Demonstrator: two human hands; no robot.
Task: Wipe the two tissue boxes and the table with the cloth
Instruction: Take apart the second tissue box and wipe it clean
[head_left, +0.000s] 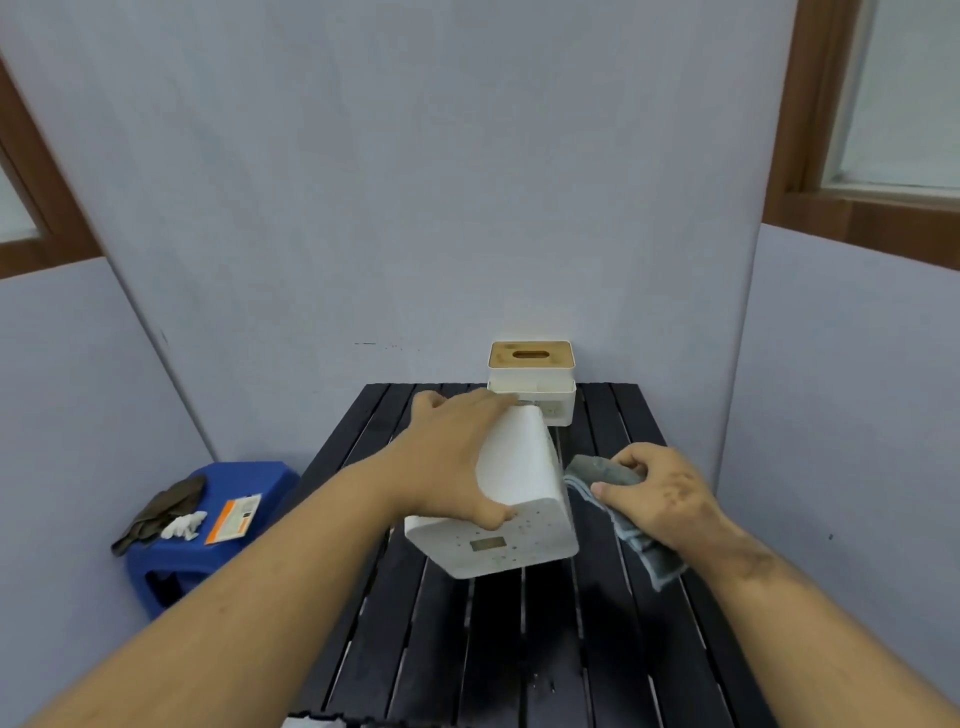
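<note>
My left hand (457, 457) grips a plain white tissue box (519, 483), holding it tilted above the black slatted table (519, 649) with its speckled underside turned toward me. My right hand (660, 493) holds a folded grey cloth (639, 540) against the box's right side. A second white tissue box with a wooden lid (531, 379) stands upright at the table's far edge, against the wall and just behind the tilted box.
A blue plastic stool (171, 561) stands left of the table and carries a dark rag, a crumpled white tissue and an orange-and-white packet (234, 518). Grey partition walls close in behind and on both sides. Something white shows at the table's near edge.
</note>
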